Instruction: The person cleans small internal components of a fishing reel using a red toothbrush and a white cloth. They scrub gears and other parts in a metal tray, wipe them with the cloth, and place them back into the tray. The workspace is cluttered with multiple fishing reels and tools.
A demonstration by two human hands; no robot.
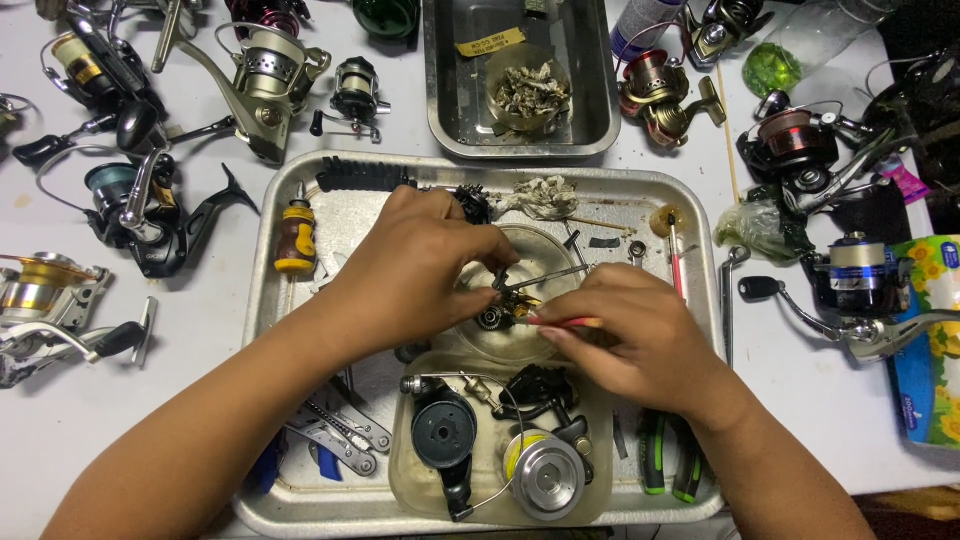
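My left hand [415, 262] pinches a small dark metal reel part [508, 296] over a clear round dish [540, 252] in the middle of the metal tray [262, 262]. My right hand [628, 330] holds a thin red-handled tool [566, 322] with its tip against that part. Just in front of my hands, a clear tub [402, 478] holds a taken-apart black fishing reel [446, 432] and a silver spool [547, 478].
A stubby yellow-handled screwdriver [296, 236], pliers [336, 432], green-handled pliers [670, 462], a crumpled rag [540, 194] and a red brush [675, 258] lie in the tray. A second steel pan [600, 100] with a bowl of debris stands behind. Several spinning reels [140, 205] surround the tray on the white table.
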